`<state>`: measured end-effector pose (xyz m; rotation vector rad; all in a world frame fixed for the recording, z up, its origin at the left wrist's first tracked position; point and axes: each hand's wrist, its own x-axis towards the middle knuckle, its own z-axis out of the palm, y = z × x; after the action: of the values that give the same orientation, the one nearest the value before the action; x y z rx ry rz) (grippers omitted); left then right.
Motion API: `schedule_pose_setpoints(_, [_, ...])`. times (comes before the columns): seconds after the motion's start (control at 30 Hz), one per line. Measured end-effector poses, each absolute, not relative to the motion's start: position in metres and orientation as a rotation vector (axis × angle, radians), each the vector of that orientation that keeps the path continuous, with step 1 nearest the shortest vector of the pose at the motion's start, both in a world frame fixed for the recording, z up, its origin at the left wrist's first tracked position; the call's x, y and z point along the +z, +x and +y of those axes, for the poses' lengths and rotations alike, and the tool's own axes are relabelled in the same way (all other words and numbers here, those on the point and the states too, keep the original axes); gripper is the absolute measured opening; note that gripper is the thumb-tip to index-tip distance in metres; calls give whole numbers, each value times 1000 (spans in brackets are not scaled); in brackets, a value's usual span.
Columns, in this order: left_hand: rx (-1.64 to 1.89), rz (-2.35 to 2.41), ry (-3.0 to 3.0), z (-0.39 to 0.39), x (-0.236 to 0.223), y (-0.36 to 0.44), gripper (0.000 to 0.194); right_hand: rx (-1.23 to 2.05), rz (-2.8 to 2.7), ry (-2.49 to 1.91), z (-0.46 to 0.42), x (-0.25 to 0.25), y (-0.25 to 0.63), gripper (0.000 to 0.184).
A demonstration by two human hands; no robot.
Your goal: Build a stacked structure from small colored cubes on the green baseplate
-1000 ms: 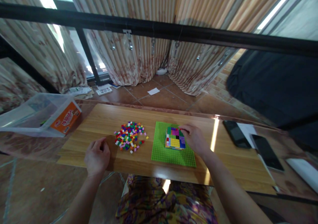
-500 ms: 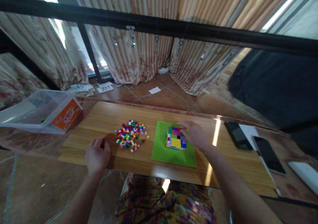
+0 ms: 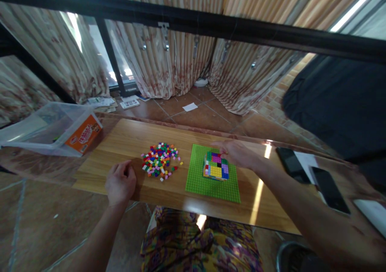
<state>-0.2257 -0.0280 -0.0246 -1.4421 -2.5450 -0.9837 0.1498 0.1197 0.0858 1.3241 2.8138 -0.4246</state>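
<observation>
A block structure of many colours point(image 3: 216, 170) stands on a green studded baseplate point(image 3: 196, 183). Its top shows yellow, blue, purple, magenta and green bricks. My right hand point(image 3: 237, 153) reaches over its far right corner, the fingers closed at the top edge. Whether a brick is between those fingertips I cannot make out. To the left lies a loose heap of small coloured bricks point(image 3: 159, 161). My left hand point(image 3: 120, 183) rests on the wooden board beside this heap, its fingers curled in and no brick visible in them.
A clear plastic box point(image 3: 51, 129) with an orange label stands at the left end of the wooden board point(image 3: 120, 139). Two dark phones point(image 3: 292, 165) and a sheet of paper point(image 3: 306, 164) lie at the right. A black metal rail point(image 3: 187, 19) crosses in front of the curtains.
My right hand has shifted and turned at the structure's far right corner, with its forearm now more sideways. My left hand stays resting. The whole view has shifted slightly.
</observation>
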Motion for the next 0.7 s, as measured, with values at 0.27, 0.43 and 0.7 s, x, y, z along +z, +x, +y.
schedule_pose_setpoints(0.27, [-980,-2557,-1453,-27,-21,-224,32,-274,2748,1189,122,97,137,55])
schedule_pose_setpoints(0.43, [-998,-2544,-1437,-27,-22,-224,33,-290,2738,1199,122,94,138,57])
schedule_pose_setpoints(0.7, [-1023,-2557,-1448,-27,-21,-221,35,-363,2909,1521,107,89,171,57])
